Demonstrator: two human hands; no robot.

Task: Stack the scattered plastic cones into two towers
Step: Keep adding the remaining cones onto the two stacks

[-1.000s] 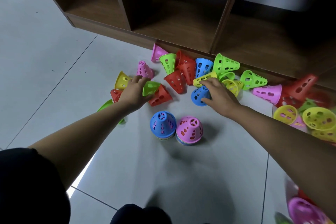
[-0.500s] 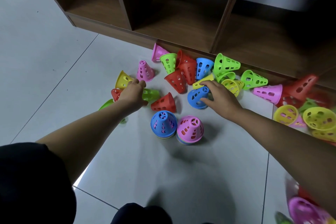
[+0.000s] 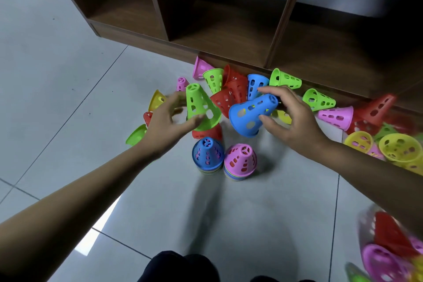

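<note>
Open floor (image 3: 229, 213) near you; loose cones (image 3: 336, 117) crowd the shelf (image 3: 148, 41).
Your left hand (image 3: 168, 121) grips a green cone (image 3: 201, 107), right hand (image 3: 293, 119) a blue cone (image 3: 250, 113).

Two towers (image 3: 207, 155) (image 3: 240, 162), two held cones (image 3: 201, 107) (image 3: 250, 112), two hands (image 3: 167, 121) (image 3: 295, 121), one shelf (image 3: 229, 30)

An indoor room, perhaps a home or playroom, is indicated: the floor (image 3: 57, 71) is laid with glossy grey tiles, a wooden shelf unit (image 3: 229, 34) with open compartments is stood on it, and bright plastic cones (image 3: 335, 117) are scattered beside it.
</note>
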